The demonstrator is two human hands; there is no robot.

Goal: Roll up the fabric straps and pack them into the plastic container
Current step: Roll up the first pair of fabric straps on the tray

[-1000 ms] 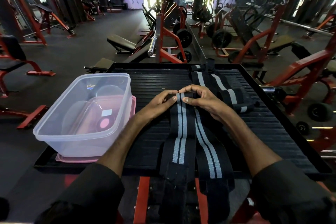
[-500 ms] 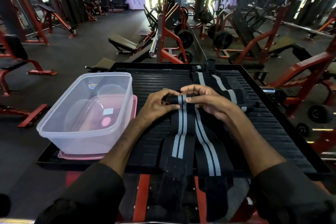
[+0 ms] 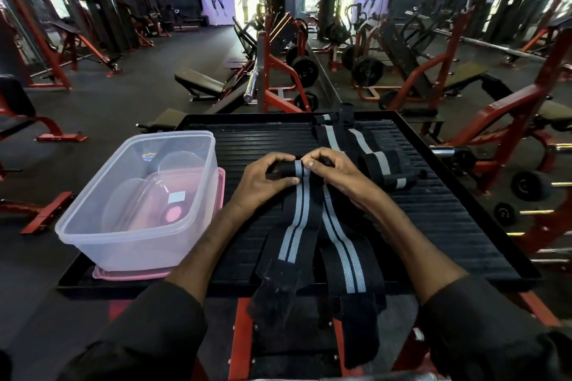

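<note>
A black fabric strap with grey stripes (image 3: pixel 294 226) lies lengthwise on the black ribbed platform (image 3: pixel 433 219). Its far end is curled into a small roll held between both hands. My left hand (image 3: pixel 263 182) pinches the roll's left side and my right hand (image 3: pixel 334 173) pinches its right side. A second striped strap (image 3: pixel 346 250) lies flat beside it on the right, its near end hanging over the platform edge. More straps (image 3: pixel 365 151) lie loosely at the far right. The clear plastic container (image 3: pixel 93 226) stands open at the left, on a pink lid (image 3: pixel 221 182).
The platform sits on a red frame (image 3: pixel 241 337). Gym benches, racks and weight plates (image 3: pixel 305 71) fill the dark floor beyond. A person (image 3: pixel 244 3) stands far off in the bright doorway.
The strap's far end has been turned over toward me into a small roll. Both hands have closed tighter around it and shifted slightly nearer.
</note>
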